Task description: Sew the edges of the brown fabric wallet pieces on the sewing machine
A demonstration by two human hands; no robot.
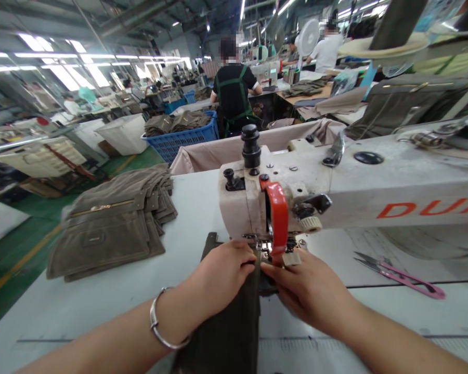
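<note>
A long dark olive fabric panel (234,327) lies on the sewing machine's bed and runs toward me, its far edge by the needle area. My left hand (224,272), with a silver bangle on the wrist, rests on the panel, fingers closed at its right edge. My right hand (310,283) is on the other side of the presser foot, thumb and fingers closed at the same edge. The white sewing machine (242,202) stands over both hands; its orange guard (278,215) partly covers the needle. The fingertips' exact hold is partly hidden.
Left on the table (120,301) lies a stack of olive fabric pieces with zippers (105,223). Pink-handled thread snips (405,278) lie at right. Beyond the machine are a cloth-lined bin (206,156), a blue crate (179,143) of pieces and a co-worker (234,96) facing away.
</note>
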